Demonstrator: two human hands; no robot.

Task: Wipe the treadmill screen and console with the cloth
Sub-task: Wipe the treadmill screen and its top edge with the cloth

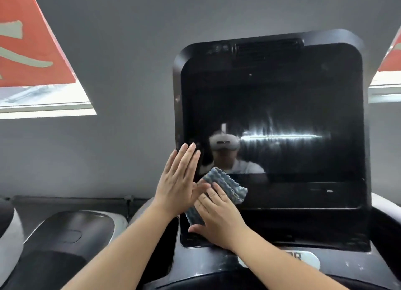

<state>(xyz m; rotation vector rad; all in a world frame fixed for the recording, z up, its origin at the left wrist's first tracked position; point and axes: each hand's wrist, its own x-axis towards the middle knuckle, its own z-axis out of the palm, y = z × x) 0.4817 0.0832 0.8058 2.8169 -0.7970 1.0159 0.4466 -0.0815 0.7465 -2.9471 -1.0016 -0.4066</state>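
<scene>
a person's right hand [214,218] presses a folded blue-grey ribbed cloth [227,184] flat against the lower left corner of a treadmill's dark glossy rectangular screen [282,107], fingers straight over the fabric. the left hand [178,181] is held up with its 4 fingers extended at the screen's left edge, its thumb apparently touching the cloth. below, the black plastic console [271,266] shows pale smudges. a grey wall [119,62] stands behind.

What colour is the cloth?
The cloth is blue-grey with wavy ridges, seen in the head view.
</scene>
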